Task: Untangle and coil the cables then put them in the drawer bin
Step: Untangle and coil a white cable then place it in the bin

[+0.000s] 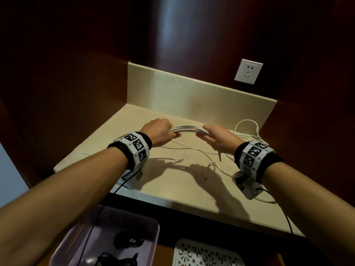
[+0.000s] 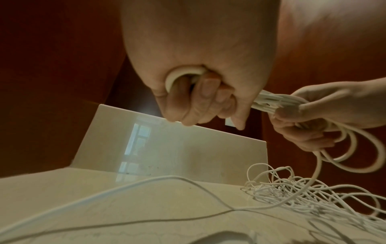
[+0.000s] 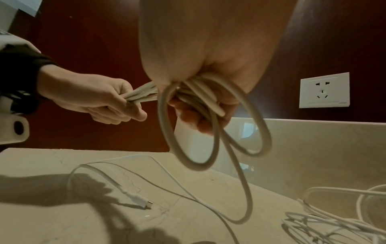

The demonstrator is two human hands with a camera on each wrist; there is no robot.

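A thick white cable bundle (image 1: 189, 129) is stretched in folded strands between both hands above the beige counter (image 1: 172, 185). My left hand (image 1: 161, 132) grips its left end, where one loop (image 2: 181, 74) curls out of the fist. My right hand (image 1: 217, 138) grips the other end, and loops (image 3: 208, 145) hang below those fingers. A tail drops from them to the counter. A thin white cable with a USB plug (image 3: 144, 202) lies loose on the counter. More tangled thin white cables (image 2: 303, 194) are heaped at the right.
A purple bin (image 1: 107, 240) holding black coiled cables sits in the open drawer below the counter's front edge. A white patterned tray (image 1: 207, 254) lies beside it. A wall socket (image 1: 248, 71) is on the dark wood wall behind the backsplash.
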